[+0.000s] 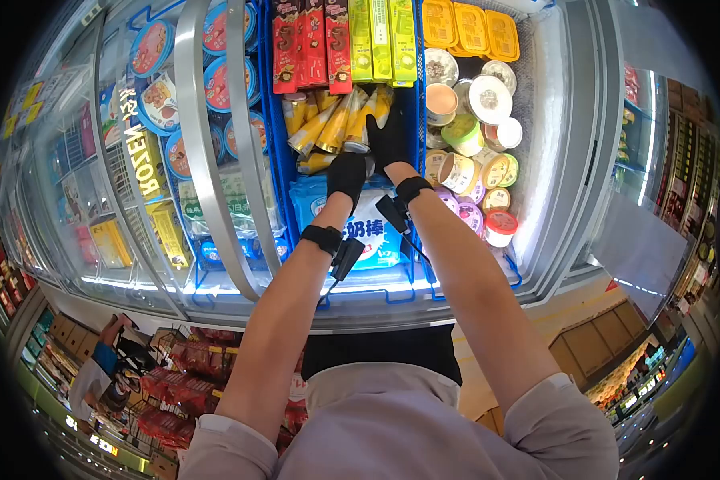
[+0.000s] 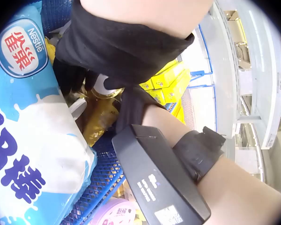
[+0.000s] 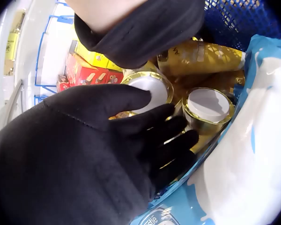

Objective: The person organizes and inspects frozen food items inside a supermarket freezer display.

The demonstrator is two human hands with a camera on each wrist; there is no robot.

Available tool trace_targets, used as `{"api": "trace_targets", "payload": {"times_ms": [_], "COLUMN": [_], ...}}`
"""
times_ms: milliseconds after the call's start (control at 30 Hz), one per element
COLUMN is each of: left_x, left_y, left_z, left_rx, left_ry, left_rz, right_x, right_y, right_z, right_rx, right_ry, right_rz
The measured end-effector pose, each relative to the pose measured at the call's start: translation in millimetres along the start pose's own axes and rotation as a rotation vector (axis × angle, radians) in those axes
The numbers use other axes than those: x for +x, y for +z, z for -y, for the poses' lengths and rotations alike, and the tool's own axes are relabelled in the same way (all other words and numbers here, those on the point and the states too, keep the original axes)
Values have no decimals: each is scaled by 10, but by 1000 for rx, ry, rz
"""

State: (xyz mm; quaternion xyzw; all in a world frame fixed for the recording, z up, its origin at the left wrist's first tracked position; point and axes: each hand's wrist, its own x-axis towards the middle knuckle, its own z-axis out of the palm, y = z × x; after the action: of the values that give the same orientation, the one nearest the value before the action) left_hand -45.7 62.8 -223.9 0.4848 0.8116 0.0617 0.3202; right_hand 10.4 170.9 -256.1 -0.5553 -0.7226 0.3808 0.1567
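Both hands wear black gloves and work low in the blue basket (image 1: 416,88), among yellow wrapped ice cream cones (image 1: 328,132). My left hand (image 1: 347,178) is at the near end of the cones, beside a white-capped one. Just right of it my right hand (image 1: 390,138) reaches farther in, thumb and fingers spread over the cones. In the right wrist view a gloved hand (image 3: 84,145) has loosely bent fingers; its thumb overlaps a white cone lid (image 3: 147,89). A second lid (image 3: 208,105) faces up past the fingertips. A blue-and-white Nestlé bag (image 2: 37,126) lies on the near side.
Red boxes (image 1: 310,48) and green boxes (image 1: 382,40) stand behind the cones. Ice cream cups (image 1: 488,100) fill the right compartment. Metal door frames (image 1: 204,144) cross the left side, over blue-lidded tubs (image 1: 230,84). The freezer's front edge (image 1: 376,312) runs below my forearms.
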Motion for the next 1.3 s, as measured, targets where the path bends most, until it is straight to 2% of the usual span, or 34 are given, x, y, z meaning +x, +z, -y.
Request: {"api": "trace_targets", "payload": {"times_ms": [33,100,133,167,200,233,267,300,333,367,400,433,500,533,567,600,633,700,767,833,867,900,967,1033,1100,1167,1200,1233,1300], "left_x": [-52,-104,-43,8,52,96,185,238,317,393,467,521,600,625,636,629,624,643,692,754,720,673,596,654,708,805,927,1006,1111], "left_y": [-52,-178,-243,-335,-423,-470,-477,-490,-524,-554,-591,-554,-446,-446,-468,-498,-531,-616,-592,-349,-316,-316,-381,-448,-481,-456,-435,-516,-673], "left_z": [-58,-168,-246,-347,-453,-535,-582,-598,-616,-640,-644,-629,-580,-573,-590,-603,-612,-566,-434,-175,-174,-112,-108,-77,-9,115,261,286,293], "left_rx": [-2,-63,8,10,-312,-634,-496,-489,-226,32,128,129,69,43,54,51,47,-1,-117,-316,-461,-326,-157,-240,-331,-328,-209,-214,5], "left_ry": [4,-109,-206,-197,-242,-281,-143,-132,-118,-107,-84,-75,2,-28,-15,-101,-189,-311,-331,-142,-211,-54,57,41,13,-5,77,71,143], "left_rz": [-3,-267,-258,-262,-418,-561,-675,-669,-523,-372,-296,-297,-280,-199,-207,-174,-145,6,87,228,152,153,-153,-193,-238,-425,-413,-421,-245], "right_x": [-17,-70,-103,-145,-202,-282,-381,-424,-429,-439,-502,-518,-522,-577,-575,-567,-612,-652,-620,-559,-509,-458,-350,-238,-164,-188,-205,-201,-164], "right_y": [-26,-92,-148,-212,-281,-347,-394,-418,-355,-359,-390,-486,-456,-361,-348,-353,-486,-674,-778,-812,-827,-840,-883,-884,-911,-952,-973,-999,-1112], "right_z": [-2,-7,-8,-13,-24,-33,-49,-57,-52,-87,-139,-25,-82,-242,-256,-268,-112,85,207,321,347,373,407,390,357,325,283,243,278], "right_rx": [12,26,80,136,138,134,135,136,34,38,1,-37,-88,2,94,12,235,323,340,396,411,423,500,452,253,248,201,154,119], "right_ry": [20,36,70,107,108,169,237,297,84,81,37,-8,17,46,71,-1,145,187,165,169,86,80,53,16,-106,-99,-192,-284,-331], "right_rz": [32,60,146,232,222,305,388,475,453,446,529,611,626,569,506,479,334,163,141,77,75,62,35,6,26,62,34,5,31]}}
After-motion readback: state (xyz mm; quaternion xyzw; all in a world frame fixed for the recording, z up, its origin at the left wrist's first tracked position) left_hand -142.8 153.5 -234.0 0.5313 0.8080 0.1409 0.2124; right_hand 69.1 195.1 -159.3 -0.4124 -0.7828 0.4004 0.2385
